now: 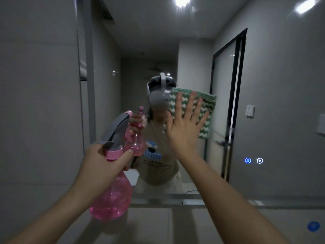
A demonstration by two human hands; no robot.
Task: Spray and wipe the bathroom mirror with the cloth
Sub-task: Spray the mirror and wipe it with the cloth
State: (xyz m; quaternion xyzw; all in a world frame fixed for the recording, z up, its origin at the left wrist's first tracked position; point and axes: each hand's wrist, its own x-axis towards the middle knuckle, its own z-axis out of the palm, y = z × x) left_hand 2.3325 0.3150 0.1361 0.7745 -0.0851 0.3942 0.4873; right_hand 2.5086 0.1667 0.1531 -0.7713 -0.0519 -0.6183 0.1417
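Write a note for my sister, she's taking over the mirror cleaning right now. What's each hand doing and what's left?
Left hand: grips the neck of the pink spray bottle, held up near the mirror.
Right hand: flat, fingers spread, pressing the green-and-white cloth on the glass at about head height.
Done: wiping is under way; whether it was sprayed can't be told.
Left: wipe the rest of the mirror, spraying more if needed.

Walls: grey tiles (35, 103), left and right of the glass.
Touch icons: 2 lit round symbols (253, 160), low right, side by side.
Door: black-framed glass panel (226, 95), seen in reflection.
Ceiling lights: 2 bright patches (182, 0), reflected at top.
Wall switch: white plate (250, 111), right of the door.
Blue sticker: round, blurred (313, 226), bottom right corner.
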